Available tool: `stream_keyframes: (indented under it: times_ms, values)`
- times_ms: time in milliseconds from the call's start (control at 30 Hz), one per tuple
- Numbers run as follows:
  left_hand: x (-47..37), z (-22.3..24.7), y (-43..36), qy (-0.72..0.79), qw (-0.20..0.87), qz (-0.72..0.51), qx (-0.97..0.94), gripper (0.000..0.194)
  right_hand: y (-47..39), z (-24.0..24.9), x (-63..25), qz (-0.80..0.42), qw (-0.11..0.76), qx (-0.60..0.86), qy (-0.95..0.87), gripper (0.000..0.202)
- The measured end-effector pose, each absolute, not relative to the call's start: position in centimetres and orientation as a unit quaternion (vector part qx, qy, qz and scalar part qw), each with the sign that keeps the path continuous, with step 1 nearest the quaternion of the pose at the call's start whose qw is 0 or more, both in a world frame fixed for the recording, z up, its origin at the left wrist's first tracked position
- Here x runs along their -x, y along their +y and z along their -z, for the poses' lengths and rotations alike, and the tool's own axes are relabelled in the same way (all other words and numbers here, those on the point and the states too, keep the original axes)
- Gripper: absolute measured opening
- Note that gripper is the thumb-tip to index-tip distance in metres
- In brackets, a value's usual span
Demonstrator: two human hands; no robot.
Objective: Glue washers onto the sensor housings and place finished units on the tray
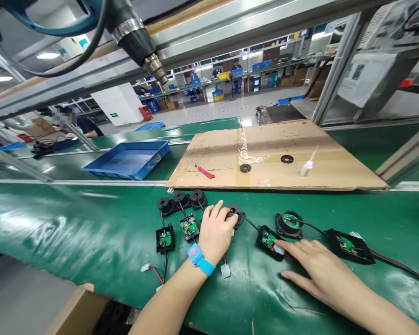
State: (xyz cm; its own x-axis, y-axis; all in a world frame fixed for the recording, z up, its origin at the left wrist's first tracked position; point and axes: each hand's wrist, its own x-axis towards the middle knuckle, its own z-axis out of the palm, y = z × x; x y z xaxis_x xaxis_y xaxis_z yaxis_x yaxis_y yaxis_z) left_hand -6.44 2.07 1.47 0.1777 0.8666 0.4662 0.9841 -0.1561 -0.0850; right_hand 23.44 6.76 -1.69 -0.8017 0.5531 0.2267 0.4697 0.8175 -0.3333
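My left hand (215,232), with a blue wrist strap (200,259), has its thumb and index finger on the left edge of a round black housing (236,215). A cable runs from it to a small black box (265,237) with a green circuit board inside. The fingertips of my right hand (312,265) touch that box near a white connector; its thumb is spread apart. Right of it lie another round housing (289,224) and a longer open box (351,246). Three round housings (180,200) stand at the left, with open boxes (165,238) below.
Behind lies a cardboard sheet (216,149) with a red cutter (205,171), black rings (287,159) and a small white bottle (306,168). A blue tray (125,160) is at the back left. Overhead hangs a power driver (136,42). People sit at far benches.
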Motion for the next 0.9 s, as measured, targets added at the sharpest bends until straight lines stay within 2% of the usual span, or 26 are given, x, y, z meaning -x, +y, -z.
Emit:
stream_keyframes:
  times_ms: [133,267,533,633,733,800,900]
  values:
    - [6.7,-1.4,2.1,-0.627,0.186,0.158,0.740,0.028,5.4,0.4,-22.6,-0.288,0.082,0.236,-0.924,0.052]
    - [6.8,-1.2,1.8,-0.625,0.169,0.153,0.747,0.031,5.1,-0.3,-22.4,-0.330,0.051,0.240,-0.912,0.050]
    - [6.3,-1.2,1.1,-0.639,0.172,0.109,0.742,0.040,5.9,0.7,-22.8,-0.318,0.108,0.230,-0.913,0.038]
    - [6.4,-1.2,1.3,-0.628,0.175,0.105,0.751,0.039,6.1,1.2,-22.5,-0.327,0.182,0.278,-0.885,0.028]
    - [6.4,-1.4,1.5,-0.619,0.176,0.105,0.758,0.037,6.8,1.3,-21.3,-0.348,0.245,0.343,-0.838,0.033]
    - [6.5,-1.5,1.5,-0.617,0.174,0.104,0.760,0.036,7.6,1.1,-20.0,-0.393,0.234,0.359,-0.814,0.043]
    - [6.4,-1.6,1.4,-0.618,0.172,0.106,0.760,0.036,9.1,0.7,-18.3,-0.488,0.169,0.351,-0.781,0.052]
